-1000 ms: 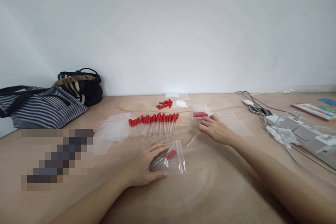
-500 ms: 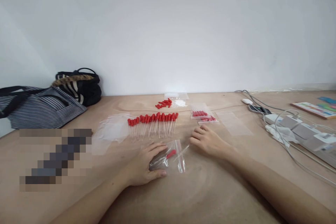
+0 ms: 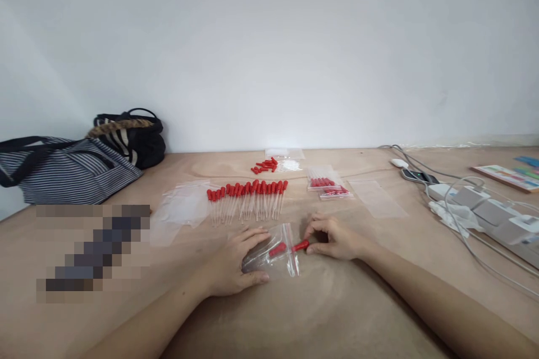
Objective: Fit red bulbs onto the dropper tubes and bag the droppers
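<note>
A clear zip bag (image 3: 261,258) lies flat on the table, its red-lined mouth to the right. Inside it is one red-bulbed dropper (image 3: 277,249). My left hand (image 3: 231,263) rests on the bag's left part, thumb and fingers spread apart. At the bag's mouth, my right hand (image 3: 332,237) pinches the red bulb of a second dropper (image 3: 300,245); its clear stem is hard to make out against the bag. Behind the hands, several red-bulbed droppers (image 3: 248,199) lie side by side in a row, bulbs away from me.
Flat empty bags (image 3: 183,205) lie left of the row, and another clear bag (image 3: 377,199) lies right. Filled bags (image 3: 324,182) sit behind my right hand. Loose red bulbs (image 3: 265,165) lie farther back. A power strip with chargers (image 3: 488,207) and cables is at right, a striped bag (image 3: 80,171) at left.
My right hand has turned and its fingers now pinch a red bulb at the bag's mouth, where only a clear stem showed before. My left hand stays on the bag.
</note>
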The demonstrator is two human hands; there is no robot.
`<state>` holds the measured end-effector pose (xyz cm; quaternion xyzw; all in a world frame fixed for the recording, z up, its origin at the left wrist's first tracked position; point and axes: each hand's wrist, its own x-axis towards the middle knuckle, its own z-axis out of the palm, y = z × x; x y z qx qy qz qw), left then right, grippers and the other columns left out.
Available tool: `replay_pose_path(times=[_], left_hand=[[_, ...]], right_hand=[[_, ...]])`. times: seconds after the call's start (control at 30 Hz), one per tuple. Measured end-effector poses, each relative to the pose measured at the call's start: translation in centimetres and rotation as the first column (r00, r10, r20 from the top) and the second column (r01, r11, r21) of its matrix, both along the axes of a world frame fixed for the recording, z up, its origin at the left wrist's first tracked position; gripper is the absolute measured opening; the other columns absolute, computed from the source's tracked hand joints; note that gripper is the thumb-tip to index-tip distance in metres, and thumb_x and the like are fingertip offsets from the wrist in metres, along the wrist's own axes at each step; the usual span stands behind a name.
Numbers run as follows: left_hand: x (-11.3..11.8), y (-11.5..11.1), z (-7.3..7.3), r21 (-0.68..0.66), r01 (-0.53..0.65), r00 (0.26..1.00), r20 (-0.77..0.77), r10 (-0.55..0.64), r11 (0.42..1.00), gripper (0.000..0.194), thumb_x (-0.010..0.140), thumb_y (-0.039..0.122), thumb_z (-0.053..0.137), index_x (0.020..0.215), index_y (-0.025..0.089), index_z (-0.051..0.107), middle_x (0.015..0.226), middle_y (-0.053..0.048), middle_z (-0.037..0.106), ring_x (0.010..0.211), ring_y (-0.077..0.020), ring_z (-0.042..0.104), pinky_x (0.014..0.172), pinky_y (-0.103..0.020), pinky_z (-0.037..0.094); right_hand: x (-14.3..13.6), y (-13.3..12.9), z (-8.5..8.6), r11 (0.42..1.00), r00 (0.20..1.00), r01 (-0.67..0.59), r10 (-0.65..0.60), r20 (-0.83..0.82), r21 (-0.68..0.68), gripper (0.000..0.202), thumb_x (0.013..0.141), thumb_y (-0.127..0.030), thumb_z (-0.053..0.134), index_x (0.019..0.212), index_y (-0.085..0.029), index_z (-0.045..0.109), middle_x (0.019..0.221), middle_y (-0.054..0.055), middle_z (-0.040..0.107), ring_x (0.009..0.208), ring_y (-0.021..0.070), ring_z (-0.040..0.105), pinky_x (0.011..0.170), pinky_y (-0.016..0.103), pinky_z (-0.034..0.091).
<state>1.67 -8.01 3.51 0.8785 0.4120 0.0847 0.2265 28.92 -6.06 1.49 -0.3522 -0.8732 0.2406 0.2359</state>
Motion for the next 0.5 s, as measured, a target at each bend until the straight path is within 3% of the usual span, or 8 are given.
replay_pose_path(times=[0.23,0.5], left_hand=[[0.2,0.0,0.0,0.015,-0.001,1.000,-0.005,0.001,1.000,0.066,0.070,0.049,0.060,0.127,0.024,0.039,0.135,-0.008,0.039,0.124,-0.0287,0.032,0.102,-0.048,0.027],[0.4,-0.2,0.3,0.006,-0.016,1.000,-0.025,0.016,1.000,0.065,0.070,0.050,0.058,0.126,0.022,0.040,0.134,-0.009,0.040,0.124,-0.0287,0.033,0.101,-0.048,0.027]], right_hand=[[-2.5,-0.3,-0.4,0.999,0.996,-0.021,0.025,-0.087,0.046,0.013,0.077,-0.029,0.059,0.076,-0.017,0.062,0.070,0.002,0.057,0.072,0.0139,0.049,0.070,0.028,0.040],[-3.9,0.2,-1.2,0.999,0.995,-0.021,0.017,-0.096,-0.042,0.013,0.076,-0.031,0.059,0.076,-0.021,0.068,0.069,0.001,0.058,0.073,0.0133,0.051,0.074,0.029,0.037]])
